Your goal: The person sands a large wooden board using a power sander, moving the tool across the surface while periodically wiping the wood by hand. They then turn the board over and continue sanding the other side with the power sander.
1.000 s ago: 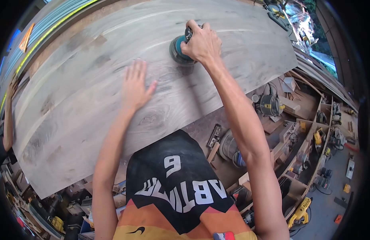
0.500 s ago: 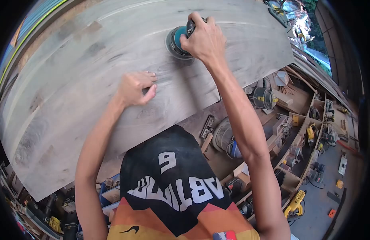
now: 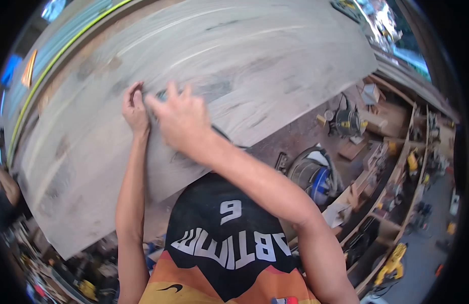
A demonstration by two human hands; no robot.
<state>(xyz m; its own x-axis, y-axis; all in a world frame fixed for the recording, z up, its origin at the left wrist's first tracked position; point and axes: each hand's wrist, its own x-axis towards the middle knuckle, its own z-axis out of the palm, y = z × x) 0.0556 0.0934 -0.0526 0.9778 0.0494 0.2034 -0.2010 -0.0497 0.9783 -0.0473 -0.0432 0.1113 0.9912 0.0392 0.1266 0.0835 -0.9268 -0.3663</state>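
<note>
My right hand (image 3: 181, 119) is over the board, left of its middle, blurred by motion, with its fingers spread over a sander. Of the sander, only a scrap of teal casing (image 3: 162, 95) shows between the fingers, and the rest is hidden beneath the hand. Close by on the left is my left hand (image 3: 135, 109), raised palm inward, its fingers loosely curled and apart from the thumb, nothing visible in it. Both hands are above a large grey-brown wooden board (image 3: 275, 76) with dark streaks and pale dust marks.
A dark cord (image 3: 222, 133) emerges beside my right wrist. Below the board's near edge stands a vacuum (image 3: 308, 175) with a blue part. Wooden compartments with tools line the right, near a yellow power tool (image 3: 391, 263). Another person's arm (image 3: 6, 185) shows at far left.
My right hand and the sander have moved left and toward me, beside my left hand. My left hand has turned upright and shifted slightly left. The view has shifted, and another person's arm has appeared.
</note>
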